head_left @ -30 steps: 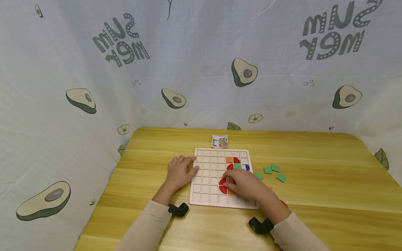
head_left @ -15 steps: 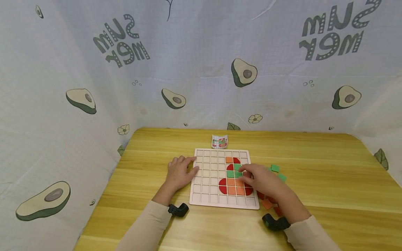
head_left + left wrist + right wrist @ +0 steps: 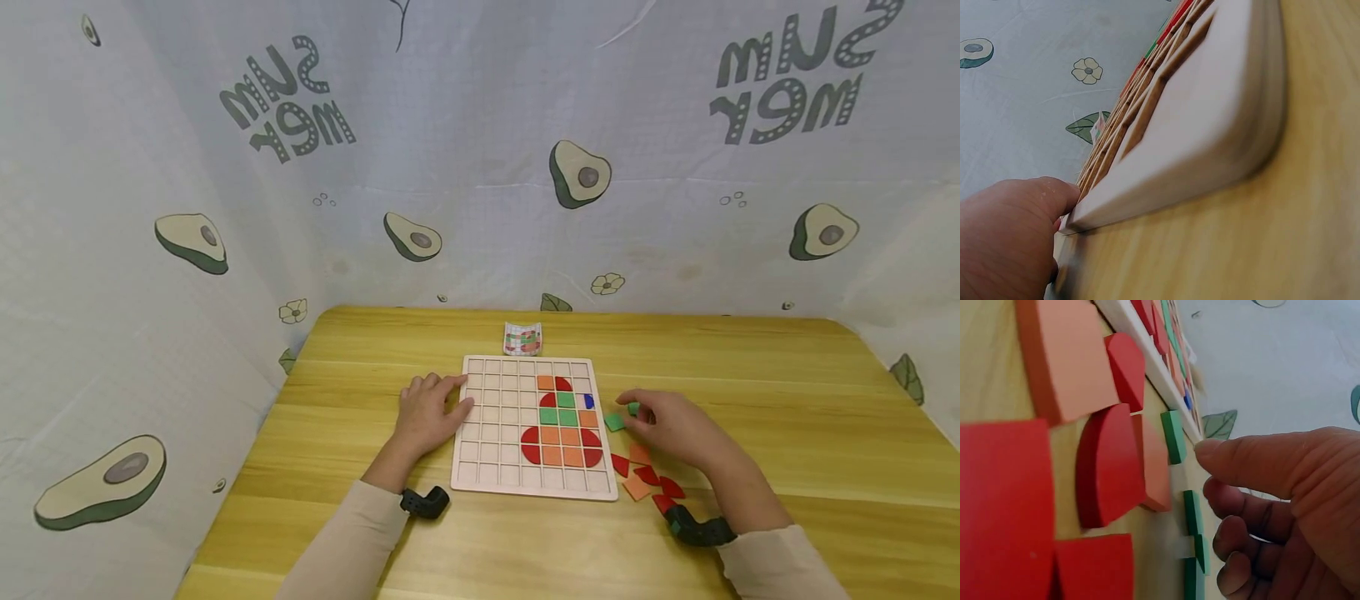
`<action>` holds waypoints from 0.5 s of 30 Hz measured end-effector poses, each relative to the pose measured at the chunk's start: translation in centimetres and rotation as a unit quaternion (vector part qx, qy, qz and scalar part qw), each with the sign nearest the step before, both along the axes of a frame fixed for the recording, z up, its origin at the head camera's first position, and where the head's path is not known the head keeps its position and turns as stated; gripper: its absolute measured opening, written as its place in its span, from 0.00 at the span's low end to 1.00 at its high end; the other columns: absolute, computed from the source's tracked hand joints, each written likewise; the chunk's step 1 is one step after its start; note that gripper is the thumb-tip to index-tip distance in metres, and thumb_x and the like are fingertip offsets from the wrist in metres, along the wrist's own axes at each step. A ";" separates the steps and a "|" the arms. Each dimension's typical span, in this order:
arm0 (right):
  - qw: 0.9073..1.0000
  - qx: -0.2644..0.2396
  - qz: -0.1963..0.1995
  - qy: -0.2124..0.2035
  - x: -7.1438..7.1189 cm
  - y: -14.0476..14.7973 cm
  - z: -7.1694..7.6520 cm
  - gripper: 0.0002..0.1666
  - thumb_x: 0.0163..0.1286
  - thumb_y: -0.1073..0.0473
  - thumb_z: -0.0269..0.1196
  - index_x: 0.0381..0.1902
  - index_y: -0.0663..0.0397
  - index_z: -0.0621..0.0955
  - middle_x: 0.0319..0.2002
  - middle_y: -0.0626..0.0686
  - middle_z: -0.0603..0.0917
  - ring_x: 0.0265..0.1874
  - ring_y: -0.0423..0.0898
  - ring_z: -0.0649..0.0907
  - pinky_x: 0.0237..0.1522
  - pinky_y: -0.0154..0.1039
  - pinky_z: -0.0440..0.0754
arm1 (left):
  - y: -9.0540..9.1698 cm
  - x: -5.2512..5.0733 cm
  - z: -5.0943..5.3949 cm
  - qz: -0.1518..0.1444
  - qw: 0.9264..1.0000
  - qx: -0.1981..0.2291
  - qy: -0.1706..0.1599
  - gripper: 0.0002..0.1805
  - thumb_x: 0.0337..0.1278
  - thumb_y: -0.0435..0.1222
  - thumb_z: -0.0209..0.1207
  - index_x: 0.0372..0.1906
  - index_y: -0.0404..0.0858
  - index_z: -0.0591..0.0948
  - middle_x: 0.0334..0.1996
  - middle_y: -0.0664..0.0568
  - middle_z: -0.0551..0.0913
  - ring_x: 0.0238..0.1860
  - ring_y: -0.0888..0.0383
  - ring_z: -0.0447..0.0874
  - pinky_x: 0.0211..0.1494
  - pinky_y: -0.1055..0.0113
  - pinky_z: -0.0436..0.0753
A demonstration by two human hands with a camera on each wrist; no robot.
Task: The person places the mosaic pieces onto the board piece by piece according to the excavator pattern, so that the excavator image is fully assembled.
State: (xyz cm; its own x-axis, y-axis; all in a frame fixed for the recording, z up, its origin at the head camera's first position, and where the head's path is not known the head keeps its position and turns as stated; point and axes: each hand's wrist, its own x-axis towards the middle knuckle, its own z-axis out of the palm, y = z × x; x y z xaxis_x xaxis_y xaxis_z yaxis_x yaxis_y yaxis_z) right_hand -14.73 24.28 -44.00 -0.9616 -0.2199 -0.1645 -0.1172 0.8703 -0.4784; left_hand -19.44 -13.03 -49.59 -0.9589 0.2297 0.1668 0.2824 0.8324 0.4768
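"Board (image 3: 487,477) first: where is it from the right hand (image 3: 678,429)?"

"Left of the fingertips, flat on the table (image 3: 375,350). The left hand (image 3: 429,417) is at its opposite edge, thumb and forefinger touching it."

"And the right hand's grip?"

"Thumb and forefinger stand slightly apart with nothing between them (the right wrist view shows the gap plainly), the other fingers loosely bent. One green tile (image 3: 615,422) lies just beside the fingertips, toward the board; another shows behind them, and I cannot tell whether they touch it."

"What's nearer the wrist?"

"Loose red pieces (image 3: 671,487) and orange tiles (image 3: 637,488), bunched between the board and the black wrist camera (image 3: 697,530)."

"In the board?"

"Colored pieces (image 3: 551,456), mostly on the right hand's side, including a blue piece (image 3: 588,402) near the edge facing the fingertips."
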 end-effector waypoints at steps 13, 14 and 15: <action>1.000 0.014 0.009 -0.012 -0.1 0.1 -1.0 0.16 0.69 0.54 0.69 0.49 0.56 0.82 0.28 0.48 0.75 0.29 0.44 0.73 0.31 0.37 0.70 | 0.0 -0.1 -0.4 0.004 1.000 -0.004 0.005 0.26 0.67 0.55 0.60 0.65 0.52 0.81 0.33 0.56 0.75 0.36 0.57 0.63 0.44 0.60 0.60; 1.000 0.016 0.010 -0.011 -0.1 0.1 -0.9 0.16 0.69 0.54 0.69 0.49 0.57 0.82 0.27 0.48 0.75 0.28 0.44 0.73 0.31 0.38 0.70 | 0.0 -0.1 -0.4 0.004 1.000 -0.004 0.005 0.26 0.67 0.55 0.60 0.65 0.52 0.81 0.33 0.56 0.75 0.36 0.57 0.63 0.44 0.60 0.60; 1.000 0.018 0.011 -0.010 -0.1 0.1 -0.9 0.16 0.69 0.54 0.69 0.48 0.57 0.82 0.27 0.48 0.75 0.28 0.44 0.73 0.31 0.38 0.70 | 0.0 -0.1 -0.4 0.003 1.000 -0.003 0.005 0.26 0.67 0.55 0.60 0.65 0.52 0.81 0.33 0.56 0.75 0.36 0.57 0.63 0.44 0.60 0.60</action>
